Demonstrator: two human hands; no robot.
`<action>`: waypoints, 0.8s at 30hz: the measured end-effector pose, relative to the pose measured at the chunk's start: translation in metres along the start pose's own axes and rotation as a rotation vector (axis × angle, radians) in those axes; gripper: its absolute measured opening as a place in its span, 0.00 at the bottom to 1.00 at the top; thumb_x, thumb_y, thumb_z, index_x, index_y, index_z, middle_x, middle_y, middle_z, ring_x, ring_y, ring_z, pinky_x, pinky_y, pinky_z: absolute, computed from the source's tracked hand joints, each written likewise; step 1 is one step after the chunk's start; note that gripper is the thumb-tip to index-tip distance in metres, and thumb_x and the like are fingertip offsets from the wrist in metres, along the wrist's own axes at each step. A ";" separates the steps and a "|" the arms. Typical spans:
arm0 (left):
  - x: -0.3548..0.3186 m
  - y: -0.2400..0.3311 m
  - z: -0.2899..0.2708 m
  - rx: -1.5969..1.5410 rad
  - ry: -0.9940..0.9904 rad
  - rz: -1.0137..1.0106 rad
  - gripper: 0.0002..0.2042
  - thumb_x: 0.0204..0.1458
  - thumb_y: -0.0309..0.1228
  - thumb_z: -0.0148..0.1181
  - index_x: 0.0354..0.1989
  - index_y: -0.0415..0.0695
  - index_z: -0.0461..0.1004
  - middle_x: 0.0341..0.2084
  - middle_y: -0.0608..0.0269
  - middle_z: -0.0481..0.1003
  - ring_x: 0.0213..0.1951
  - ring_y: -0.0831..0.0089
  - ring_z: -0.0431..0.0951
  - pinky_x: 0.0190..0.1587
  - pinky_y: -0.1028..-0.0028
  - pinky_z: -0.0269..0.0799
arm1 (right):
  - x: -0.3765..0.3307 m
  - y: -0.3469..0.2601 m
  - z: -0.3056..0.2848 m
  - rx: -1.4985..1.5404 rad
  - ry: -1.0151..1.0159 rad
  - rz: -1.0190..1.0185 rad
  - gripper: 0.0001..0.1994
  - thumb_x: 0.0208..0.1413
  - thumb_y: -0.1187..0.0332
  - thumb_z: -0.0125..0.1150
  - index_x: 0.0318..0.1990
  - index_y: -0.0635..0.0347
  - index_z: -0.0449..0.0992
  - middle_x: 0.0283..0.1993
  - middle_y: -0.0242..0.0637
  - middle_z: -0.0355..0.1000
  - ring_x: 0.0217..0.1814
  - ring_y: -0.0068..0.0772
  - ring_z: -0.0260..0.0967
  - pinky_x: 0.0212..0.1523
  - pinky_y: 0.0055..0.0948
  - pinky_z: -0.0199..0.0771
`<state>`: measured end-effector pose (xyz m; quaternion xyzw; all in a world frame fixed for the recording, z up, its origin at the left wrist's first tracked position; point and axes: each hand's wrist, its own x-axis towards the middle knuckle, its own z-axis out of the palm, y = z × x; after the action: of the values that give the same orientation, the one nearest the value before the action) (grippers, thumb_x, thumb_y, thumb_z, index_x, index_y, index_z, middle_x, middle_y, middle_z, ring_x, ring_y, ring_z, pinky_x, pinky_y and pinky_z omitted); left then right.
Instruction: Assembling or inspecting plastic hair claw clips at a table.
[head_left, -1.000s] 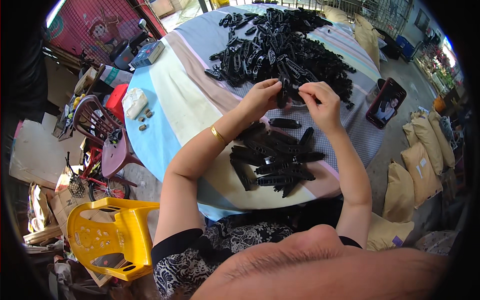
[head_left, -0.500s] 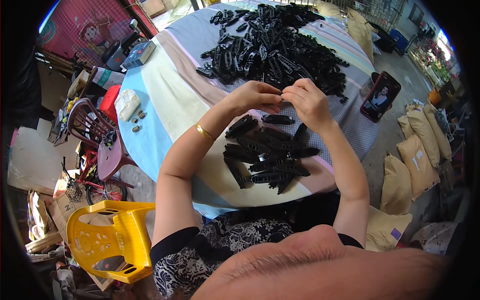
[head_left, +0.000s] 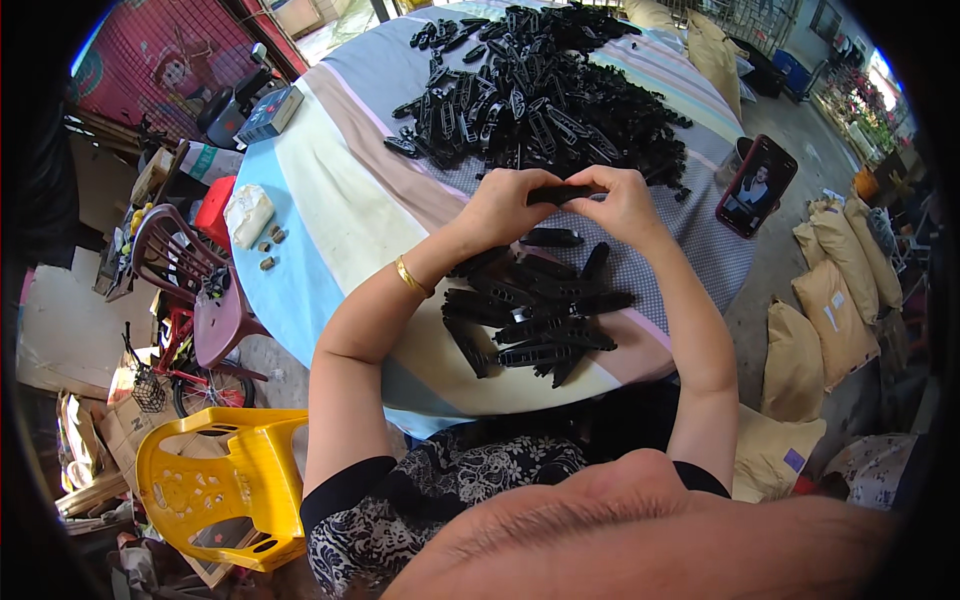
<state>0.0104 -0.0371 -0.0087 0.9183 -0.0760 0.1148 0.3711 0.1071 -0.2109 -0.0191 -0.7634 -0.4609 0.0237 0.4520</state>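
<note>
My left hand (head_left: pixel 508 208) and my right hand (head_left: pixel 622 207) meet over the table, just short of a large heap. Each is closed on one end of a long, narrow black plastic piece (head_left: pixel 560 193), held level between the fingertips. The big heap of loose black plastic pieces (head_left: pixel 540 110), many of them slotted, covers the far part of the table. Nearer to me, below my hands, a smaller pile of long black pieces (head_left: pixel 530 310) lies on the striped tablecloth (head_left: pixel 345 200). The exact kind of these pieces cannot be made out.
A lit phone (head_left: pixel 757 187) leans on a cup (head_left: pixel 738 162) at the table's right edge. To the left lie a blue box (head_left: pixel 270 115) and a white plastic bag (head_left: pixel 248 215). A yellow chair (head_left: pixel 225 485) stands lower left; brown sacks (head_left: pixel 795 360) line the right floor.
My hands have turned and lowered their wrists slightly, and the black piece between them now shows. The view has shifted a little. Both piles look the same.
</note>
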 end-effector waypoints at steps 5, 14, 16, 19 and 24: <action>-0.005 0.001 0.002 -0.096 -0.400 0.192 0.17 0.42 0.34 0.63 0.41 0.39 0.74 0.33 0.50 0.76 0.36 0.60 0.77 0.41 0.68 0.71 | 0.011 0.034 -0.029 0.527 0.064 0.197 0.13 0.56 0.66 0.57 0.44 0.65 0.74 0.36 0.34 0.75 0.30 0.20 0.71 0.32 0.19 0.72; 0.047 -0.037 0.005 0.521 0.226 0.244 0.13 0.42 0.24 0.55 0.39 0.47 0.76 0.37 0.58 0.73 0.43 0.60 0.71 0.43 0.67 0.69 | 0.006 0.037 0.009 -0.592 0.086 0.011 0.09 0.46 0.63 0.61 0.31 0.56 0.79 0.32 0.39 0.73 0.36 0.42 0.72 0.35 0.36 0.72; 0.063 -0.047 0.002 0.742 0.252 0.382 0.17 0.41 0.21 0.55 0.42 0.47 0.75 0.47 0.60 0.70 0.51 0.61 0.67 0.51 0.67 0.66 | 0.007 0.039 0.015 -0.670 0.039 0.000 0.06 0.46 0.66 0.58 0.28 0.57 0.78 0.31 0.39 0.72 0.34 0.41 0.72 0.34 0.37 0.72; 0.077 -0.058 0.003 0.804 0.059 0.327 0.17 0.43 0.21 0.54 0.44 0.48 0.74 0.48 0.60 0.69 0.52 0.62 0.66 0.51 0.67 0.66 | 0.004 0.042 0.024 -0.702 0.114 -0.101 0.04 0.46 0.70 0.55 0.26 0.58 0.76 0.29 0.38 0.71 0.33 0.40 0.72 0.33 0.37 0.73; 0.062 -0.041 0.005 0.225 0.358 0.212 0.16 0.42 0.20 0.60 0.43 0.44 0.74 0.41 0.56 0.71 0.39 0.59 0.74 0.42 0.70 0.72 | 0.005 0.043 0.023 -0.810 0.067 -0.026 0.04 0.46 0.69 0.56 0.28 0.57 0.74 0.28 0.37 0.72 0.34 0.40 0.72 0.33 0.36 0.73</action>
<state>0.0805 -0.0148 -0.0230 0.9057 -0.0918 0.3220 0.2599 0.1290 -0.1987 -0.0616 -0.8741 -0.4277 -0.1903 0.1299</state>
